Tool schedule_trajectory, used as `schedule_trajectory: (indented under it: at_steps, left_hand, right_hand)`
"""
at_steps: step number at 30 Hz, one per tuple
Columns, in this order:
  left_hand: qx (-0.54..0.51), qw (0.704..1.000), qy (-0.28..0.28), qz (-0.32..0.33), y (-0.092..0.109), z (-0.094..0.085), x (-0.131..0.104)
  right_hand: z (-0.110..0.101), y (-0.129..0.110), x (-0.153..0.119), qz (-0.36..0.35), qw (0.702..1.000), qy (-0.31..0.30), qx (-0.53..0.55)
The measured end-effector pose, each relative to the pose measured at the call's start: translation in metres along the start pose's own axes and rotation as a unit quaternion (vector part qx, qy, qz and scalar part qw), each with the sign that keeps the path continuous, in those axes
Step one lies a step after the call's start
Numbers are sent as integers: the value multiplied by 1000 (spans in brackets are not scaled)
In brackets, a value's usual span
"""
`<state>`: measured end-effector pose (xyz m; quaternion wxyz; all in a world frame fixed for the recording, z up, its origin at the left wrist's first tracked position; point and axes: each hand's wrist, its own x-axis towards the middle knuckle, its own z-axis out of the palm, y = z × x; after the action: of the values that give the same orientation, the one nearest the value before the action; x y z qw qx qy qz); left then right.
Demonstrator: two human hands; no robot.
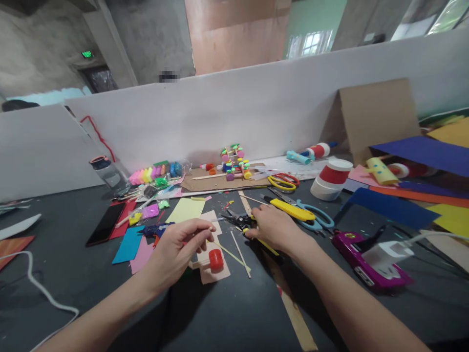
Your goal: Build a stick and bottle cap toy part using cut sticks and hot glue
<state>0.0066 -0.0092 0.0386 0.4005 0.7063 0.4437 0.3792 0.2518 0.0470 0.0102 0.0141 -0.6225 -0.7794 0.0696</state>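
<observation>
Holding black-and-yellow metal pliers [240, 222] at a crowded dark counter [227, 318]

The counter carries everything, the middle kept for handwork, it seems. A long, pale wooden strip [297, 318] runs towards the person beside the right hand [276, 226], whose grip is wrapped around the pliers' handles, jaws pointing away to the left, probably for control. The left hand [190, 240] has thumb and fingertips nearly meeting, as if for something fine; I cannot tell what, if anything, that grip pinches. Just below it, a pale pink flat card [215, 277] lies under a red cylinder [216, 260], perhaps as a mat. Smallest, a thin whitish stick [240, 254] lies between the hands, likely for easy reach.
</observation>
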Motion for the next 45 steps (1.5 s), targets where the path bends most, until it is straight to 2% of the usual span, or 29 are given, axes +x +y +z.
schedule_trajectory:
  at_steps: [4, 8, 12, 16, 20, 23, 28, 34, 39, 45]
  left_hand:
    - [-29, 999, 18, 8, -4, -1, -10]
    - [-76, 997, 21, 7, -4, 1, -13]
    - [-119, 993, 17, 16, -2, 0, -11]
    - [-168, 986, 21, 6, -3, 0, -4]
    - [-169, 985, 38, -12, -10, 2, 0]
    - [-161, 985, 60, -9, -15, 3, 2]
    - [-149, 987, 50, 24, -19, 7, 2]
    - [-143, 987, 63, 21, -21, 11, 4]
    - [-118, 990, 69, 18, -23, 11, 5]
    - [-115, 990, 78, -27, -19, 13, 5]
  right_hand:
    - [19, 7, -14, -8, 999, 8, -31]
    - [32, 14, -19, -26, 997, 67, 3]
    - [29, 16, -16, -73, 982, 142, 103]
    - [22, 1, -21, -136, 951, 180, 211]
    - [22, -20, -35, -182, 930, 189, 259]
    - [26, -26, -43, -208, 924, 178, 267]
    - [31, -21, -47, -220, 930, 177, 234]
    - [32, -20, -49, -217, 933, 169, 233]
    - [31, -21, -50, -233, 930, 195, 207]
    - [38, -15, -52, -241, 933, 186, 193]
